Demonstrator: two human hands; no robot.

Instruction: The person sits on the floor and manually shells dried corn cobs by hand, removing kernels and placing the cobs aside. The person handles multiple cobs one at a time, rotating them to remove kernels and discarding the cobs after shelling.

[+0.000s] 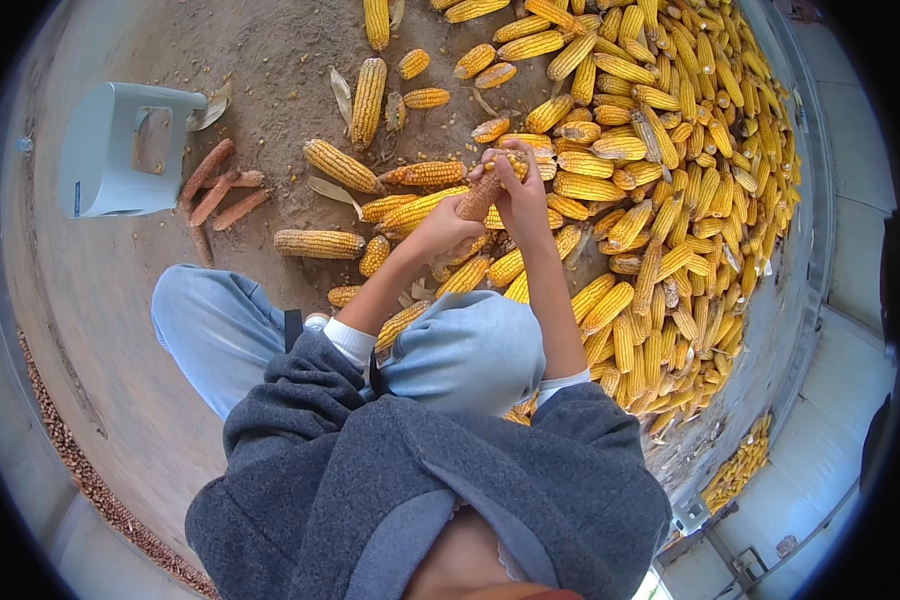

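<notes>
Between my two hands is a mostly bare reddish corn cob (482, 196), tilted up to the right, with yellow kernels left near its far end. My left hand (442, 225) is closed around the near end. At the far end, my right hand (520, 187) wraps its fingers and thumb over the part with kernels. Under and around both hands lie whole ears of corn; one yellow ear (423, 173) is just left of the held cob. Another ear (412, 214) lies beyond my left wrist.
A large heap of corn ears (667, 172) rises on the right. At the left, a pale plastic stool (112, 150) stands beside several stripped cobs (214, 196). Loose kernels and dry husks (336, 195) litter the dirt floor (270, 60). More corn (742, 465) lies farther off at lower right.
</notes>
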